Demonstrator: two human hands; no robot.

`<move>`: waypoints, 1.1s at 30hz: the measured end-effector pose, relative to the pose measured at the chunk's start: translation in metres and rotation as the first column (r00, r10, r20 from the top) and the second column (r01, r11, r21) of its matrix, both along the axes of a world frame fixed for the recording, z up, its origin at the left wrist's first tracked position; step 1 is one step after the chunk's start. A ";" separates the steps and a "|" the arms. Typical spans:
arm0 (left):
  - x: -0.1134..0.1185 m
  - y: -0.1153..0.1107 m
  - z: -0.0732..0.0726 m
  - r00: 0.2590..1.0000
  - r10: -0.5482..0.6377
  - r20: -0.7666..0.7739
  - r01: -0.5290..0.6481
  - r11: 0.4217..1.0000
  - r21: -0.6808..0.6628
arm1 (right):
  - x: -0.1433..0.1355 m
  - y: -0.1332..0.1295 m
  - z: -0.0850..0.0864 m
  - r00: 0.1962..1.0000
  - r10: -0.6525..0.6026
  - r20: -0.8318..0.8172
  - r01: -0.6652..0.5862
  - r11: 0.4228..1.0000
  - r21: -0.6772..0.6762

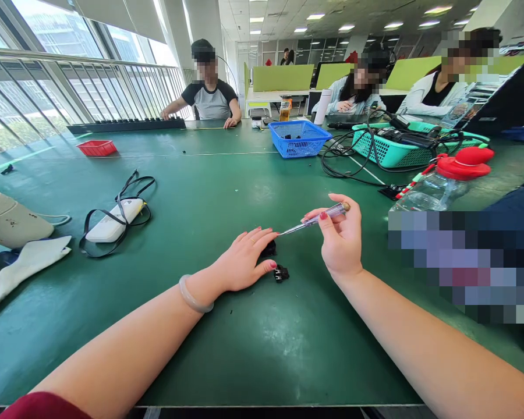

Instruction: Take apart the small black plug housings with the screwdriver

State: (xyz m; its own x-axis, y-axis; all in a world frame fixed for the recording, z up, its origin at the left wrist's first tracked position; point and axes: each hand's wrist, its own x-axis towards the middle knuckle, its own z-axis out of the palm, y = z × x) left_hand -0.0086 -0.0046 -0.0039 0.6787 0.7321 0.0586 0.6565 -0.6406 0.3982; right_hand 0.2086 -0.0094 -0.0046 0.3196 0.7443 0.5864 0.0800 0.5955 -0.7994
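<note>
My right hand (341, 235) grips a clear-handled screwdriver (317, 219), its thin shaft pointing left with the tip close to the fingertips of my left hand (247, 259). That left hand rests low over the green table (262, 355), fingers stretched out and thumb apart. Just beside its fingers lies a small black part (269, 249), partly covered by the hand. A second small black piece with metal contacts (281, 273) sits on the table by the left thumb tip.
A white power bank (113, 224) with a black strap lies to the left. Farther back stand a red tray (97, 148), a blue basket (299, 139) and a teal basket (402, 151) with cables. A red-lidded bottle (441, 180) is at right. Three people sit across the table.
</note>
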 end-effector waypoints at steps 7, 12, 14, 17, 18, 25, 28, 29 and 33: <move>0.013 -0.028 0.006 0.997 -0.066 -0.033 0.068 0.995 0.068 | 0.013 0.015 -0.008 0.974 -0.057 -0.220 0.043 0.997 -0.066; 0.021 -0.037 0.004 0.995 -0.087 -0.045 0.092 0.988 0.128 | 0.012 0.020 -0.013 0.967 -0.049 -0.248 0.024 0.994 -0.105; 0.022 -0.038 0.004 0.996 -0.072 -0.046 0.078 0.986 0.145 | 0.012 0.022 -0.014 0.967 -0.042 -0.250 0.012 0.993 -0.117; 0.017 -0.042 0.006 0.997 -0.021 -0.070 0.032 0.988 0.149 | 0.011 0.023 -0.016 0.967 -0.031 -0.254 -0.003 0.991 -0.133; 0.013 -0.045 0.008 0.997 -0.005 -0.080 0.017 0.989 0.148 | 0.011 0.023 -0.016 0.966 -0.030 -0.256 -0.007 0.990 -0.142; -0.077 -0.070 0.008 0.972 0.218 -0.083 -0.205 0.968 0.146 | 0.008 0.019 -0.012 0.967 -0.035 -0.254 -0.018 0.979 -0.203; -0.143 -0.068 0.003 0.889 0.440 -0.126 -0.414 0.890 0.191 | 0.007 0.017 -0.010 0.966 -0.024 -0.257 -0.035 0.974 -0.224; -0.166 -0.066 0.002 0.852 0.505 -0.140 -0.470 0.855 0.222 | 0.006 0.017 -0.010 0.967 -0.016 -0.253 -0.044 0.972 -0.232; -0.243 -0.059 0.007 0.720 0.664 -0.202 -0.598 0.741 0.306 | 0.005 0.016 -0.010 0.972 0.010 -0.237 -0.073 0.964 -0.257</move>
